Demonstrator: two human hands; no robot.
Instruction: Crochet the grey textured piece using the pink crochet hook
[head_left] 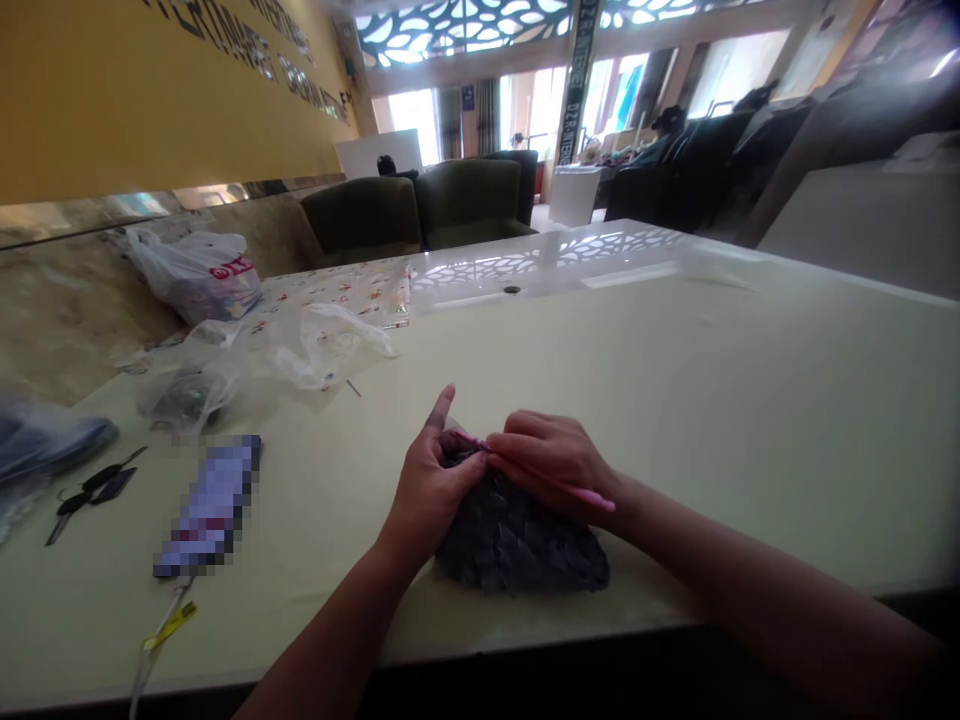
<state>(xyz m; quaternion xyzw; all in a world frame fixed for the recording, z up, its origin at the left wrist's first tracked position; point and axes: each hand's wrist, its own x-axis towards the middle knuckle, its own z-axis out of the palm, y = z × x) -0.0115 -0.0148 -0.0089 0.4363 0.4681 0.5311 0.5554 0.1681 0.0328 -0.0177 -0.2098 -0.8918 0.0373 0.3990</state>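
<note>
The dark, textured piece (517,555) rests on the table (712,400) close to its near edge, below both hands. The left hand (427,485) is clamped on the piece's upper rim, thumb inward and index finger raised; the right hand (555,450) is closed around the slim pink hook (594,495). The piece appears light, soft and prone to sagging; grip it at the firmer worked rim. The hook appears rigid and smooth; hold it mid-shaft. Working room widens rightward and beyond; the phone (214,500) limits leftward travel.
</note>
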